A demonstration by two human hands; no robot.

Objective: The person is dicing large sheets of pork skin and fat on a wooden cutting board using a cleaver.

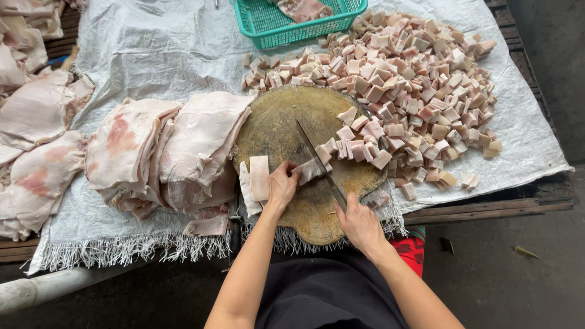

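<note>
A low slatted bench point(487, 210), draped in white sacking point(164, 42), carried a round chopping block point(274, 122). The left hand point(281, 186) pinched a pork strip point(309, 170); the right hand point(359, 222) gripped a knife point(317, 157). Dark floor point(506, 274) lay below.

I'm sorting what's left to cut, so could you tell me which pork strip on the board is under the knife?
The strip pinned by the left hand, under the knife; the other strip lies untouched at the board's left edge.

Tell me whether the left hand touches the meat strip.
Touching: the head view shows the left hand with fingers pressed on the meat strip beside the knife.
</note>
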